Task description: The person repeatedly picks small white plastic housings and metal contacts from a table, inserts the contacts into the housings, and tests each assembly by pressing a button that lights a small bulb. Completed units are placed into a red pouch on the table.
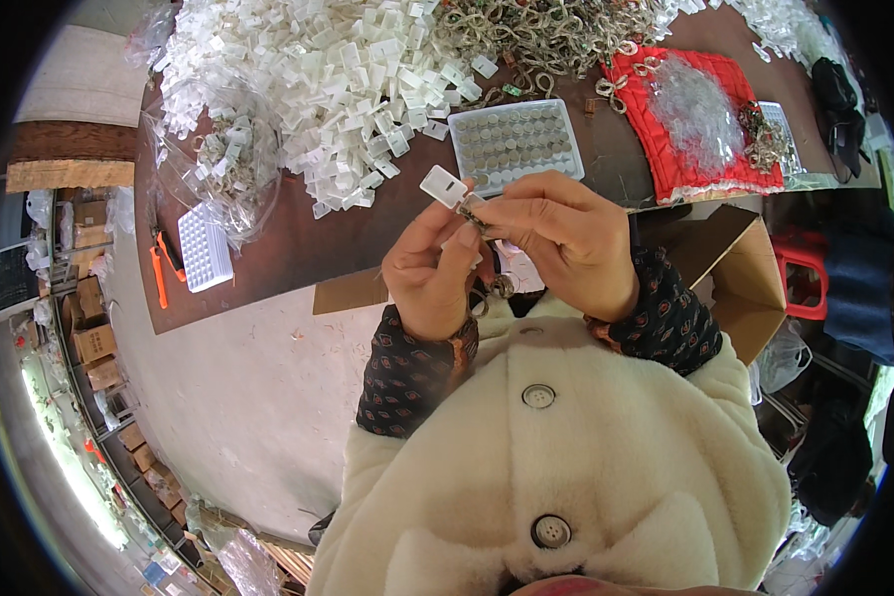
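To the left of the left fingers (457,253) I see a bare strip of counter (308,246), passable as far as the bag (233,149) and pliers (159,276). Ahead, the tray (573,149) and white heap (338,79) block; a narrow gap parts tray from red cloth (661,149).

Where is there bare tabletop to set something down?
Bare brown tabletop lies between the white grid tray, the white-piece pile and the front edge. A narrower strip runs between the disc tray and red cloth. The far side looks crowded.
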`<state>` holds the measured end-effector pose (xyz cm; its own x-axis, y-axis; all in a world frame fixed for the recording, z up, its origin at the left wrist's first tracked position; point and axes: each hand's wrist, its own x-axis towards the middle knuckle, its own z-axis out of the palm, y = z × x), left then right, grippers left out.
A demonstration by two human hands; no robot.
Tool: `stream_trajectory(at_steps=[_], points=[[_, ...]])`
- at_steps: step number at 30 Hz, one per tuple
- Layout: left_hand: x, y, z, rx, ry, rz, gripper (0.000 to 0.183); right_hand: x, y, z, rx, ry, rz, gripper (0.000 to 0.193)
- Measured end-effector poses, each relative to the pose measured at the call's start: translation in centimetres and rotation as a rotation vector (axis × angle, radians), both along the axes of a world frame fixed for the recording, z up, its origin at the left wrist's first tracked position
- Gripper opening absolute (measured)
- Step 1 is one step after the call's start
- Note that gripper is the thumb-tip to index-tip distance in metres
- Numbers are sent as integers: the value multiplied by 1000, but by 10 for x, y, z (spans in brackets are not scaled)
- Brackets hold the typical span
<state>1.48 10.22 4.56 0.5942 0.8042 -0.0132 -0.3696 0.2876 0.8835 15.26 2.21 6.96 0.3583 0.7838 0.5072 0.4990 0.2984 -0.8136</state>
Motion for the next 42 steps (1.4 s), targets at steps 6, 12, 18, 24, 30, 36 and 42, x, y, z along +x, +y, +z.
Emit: stream_trajectory(at_steps=[6, 12, 18, 24, 30, 36, 42], points=[[-2, 3, -10, 32, -83, 13, 35, 7, -6, 14, -142, 127, 120, 31], [0, -1, -16, 40, -121, 85, 27, -4, -7, 20, -124, 169, 124, 30], [2, -10, -18, 95, -166, 178, 23, -4, -8, 15, -118, 135, 114, 32], [8, -14, -18, 190, -89, 305, 19, -6, -7, 12, -144, 171, 153, 37], [1, -8, -14, -146, -283, 132, 19, -9, -4, 14, -90, 113, 54, 31], [3, -9, -12, -57, -200, 117, 14, -13, -2, 10, -22, 5, -14, 29], [3, -10, -14, -156, -218, 125, 15, -8, -4, 13, -91, 114, 86, 31]])
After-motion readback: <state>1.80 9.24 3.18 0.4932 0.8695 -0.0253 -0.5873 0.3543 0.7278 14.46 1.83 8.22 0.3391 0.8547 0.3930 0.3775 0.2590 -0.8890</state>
